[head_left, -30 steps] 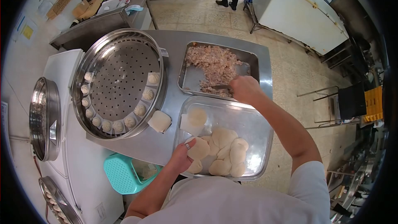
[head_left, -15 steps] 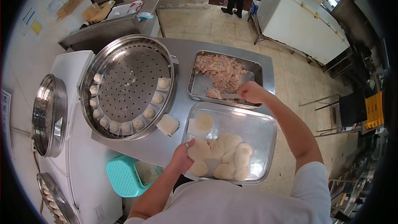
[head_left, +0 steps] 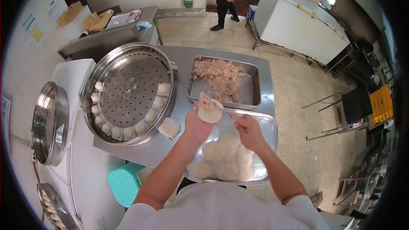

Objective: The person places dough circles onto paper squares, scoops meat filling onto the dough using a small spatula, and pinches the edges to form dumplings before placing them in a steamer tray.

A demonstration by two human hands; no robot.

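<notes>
My left hand point(head_left: 198, 124) holds a round dough wrapper point(head_left: 212, 114) on its palm, with some minced filling at the wrapper's upper edge. Closed around the handle of a flat metal spatula, my right hand point(head_left: 248, 131) is just right of the wrapper; the spatula's blade reaches toward the wrapper and is partly hidden. Beneath both hands, a shallow metal tray point(head_left: 271, 145) carries several dough rounds point(head_left: 230, 155), some overlapping. Behind them a deeper metal pan point(head_left: 254, 86) contains a heap of minced filling point(head_left: 218, 76).
A large perforated steamer tray point(head_left: 132, 83) on the left has small pleated buns point(head_left: 151, 116) along its rim. A stack of paper squares point(head_left: 169, 127) lies beside it. A turquoise stool point(head_left: 123, 183) stands below the table. Another person point(head_left: 225, 0) is near the doorway.
My left hand has lifted a wrapper from the tray. My right hand has brought the spatula from the filling pan to the wrapper. The view has shifted slightly, and the other person has moved.
</notes>
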